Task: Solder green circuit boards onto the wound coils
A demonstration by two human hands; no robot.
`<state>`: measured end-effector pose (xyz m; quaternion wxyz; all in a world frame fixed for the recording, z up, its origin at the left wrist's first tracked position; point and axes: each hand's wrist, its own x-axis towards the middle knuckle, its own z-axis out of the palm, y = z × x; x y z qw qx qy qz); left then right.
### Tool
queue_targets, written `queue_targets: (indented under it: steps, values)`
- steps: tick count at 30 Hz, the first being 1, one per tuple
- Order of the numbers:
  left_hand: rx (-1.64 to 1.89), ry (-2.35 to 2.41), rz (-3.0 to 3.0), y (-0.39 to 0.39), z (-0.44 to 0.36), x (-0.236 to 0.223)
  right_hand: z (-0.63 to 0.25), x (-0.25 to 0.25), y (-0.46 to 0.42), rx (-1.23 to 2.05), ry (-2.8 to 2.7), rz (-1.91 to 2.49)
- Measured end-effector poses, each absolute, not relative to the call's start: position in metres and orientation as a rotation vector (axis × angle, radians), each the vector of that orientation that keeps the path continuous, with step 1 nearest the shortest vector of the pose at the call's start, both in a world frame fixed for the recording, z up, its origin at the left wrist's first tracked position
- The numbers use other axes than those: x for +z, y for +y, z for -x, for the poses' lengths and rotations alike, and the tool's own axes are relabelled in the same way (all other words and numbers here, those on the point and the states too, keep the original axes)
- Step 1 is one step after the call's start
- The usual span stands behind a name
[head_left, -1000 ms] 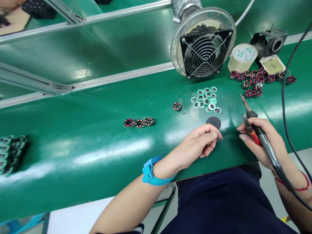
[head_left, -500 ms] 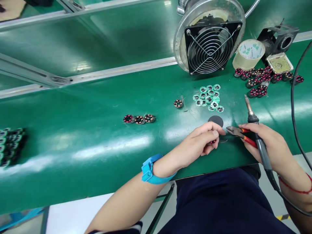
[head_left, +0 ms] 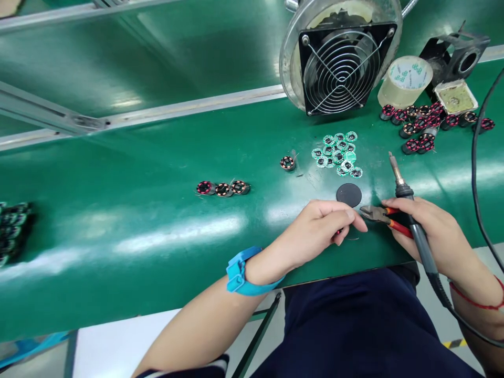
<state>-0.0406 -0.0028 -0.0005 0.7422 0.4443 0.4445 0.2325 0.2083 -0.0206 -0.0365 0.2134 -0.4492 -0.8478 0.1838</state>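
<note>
A worker's left hand (head_left: 325, 223) closes in a narrow grip over a small wire-wound coil (head_left: 338, 231) on a green workbench surface (head_left: 98, 184), the coil almost hidden behind the fingers at about 4 o'clock from the middle of the hand. The right hand (head_left: 437, 231) grips a soldering iron (head_left: 403, 184), its tip pointing to 12 o'clock, together with red-handled diagonal cutters (head_left: 378, 213), whose closed jaws point to 9 o'clock, just beside the left fingertips. A round black pad (head_left: 348, 195) lies at 1 o'clock from the left hand, apart from it. Beyond are a cluster of green circuit discs (head_left: 336, 155), a lone coil (head_left: 287, 163) and a row of three coils (head_left: 222, 188). A metal-caged extraction fan (head_left: 340, 68) stands at the far side, and a blue wrist strap (head_left: 238, 275) circles the left wrist.
</note>
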Motion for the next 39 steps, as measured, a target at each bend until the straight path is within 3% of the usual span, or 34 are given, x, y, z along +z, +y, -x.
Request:
queue_targets:
  steps: [26, 39]
  values:
    - [0.664, 0.959, -0.904, -0.0022, 0.041, -0.0041, -0.208, -0.0364, -0.0236, 0.534, -2.352, 1.21]
    - [0.643, 0.984, -0.933, -0.0019, 0.0399, -0.0036, -0.2077, -0.034, -0.0196, 0.391, -2.415, 1.115]
